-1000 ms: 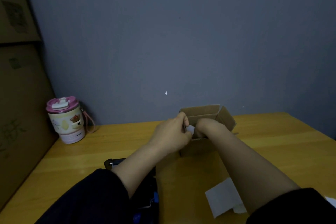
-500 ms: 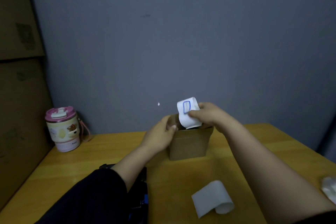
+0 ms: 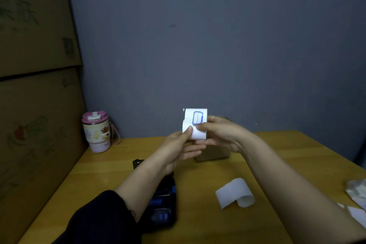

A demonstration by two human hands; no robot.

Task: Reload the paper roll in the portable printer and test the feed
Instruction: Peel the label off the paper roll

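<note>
The desk (image 3: 111, 174) carries the same things as a second ago; what differs is where the hands and the new roll are. The black printer (image 3: 162, 206) lies at the near edge, partly hidden under the left forearm, and nothing has been put into it yet. Behind the hands stands the small cardboard box (image 3: 214, 154). A second ago both hands were reaching into it; half a second ago the right hand was lifting the roll out while the left steadied the box. Now the box stands alone. A loose curl of paper (image 3: 235, 193) lies near the printer on the right, untouched.

Both hands have come up off the box. The right hand (image 3: 223, 134) has its grip closed around the paper roll (image 3: 195, 125), and the left hand (image 3: 178, 148) has joined it, thumb pressed on the front of the roll and fingers under it. The roll is in the air above the box, well clear of the printer, with a blue-edged sticker (image 3: 197, 117) on its outer wrap.

The fetching step looks done. Next, I judge, comes freeing the paper's end at that sticker before the roll goes into the printer.
</note>
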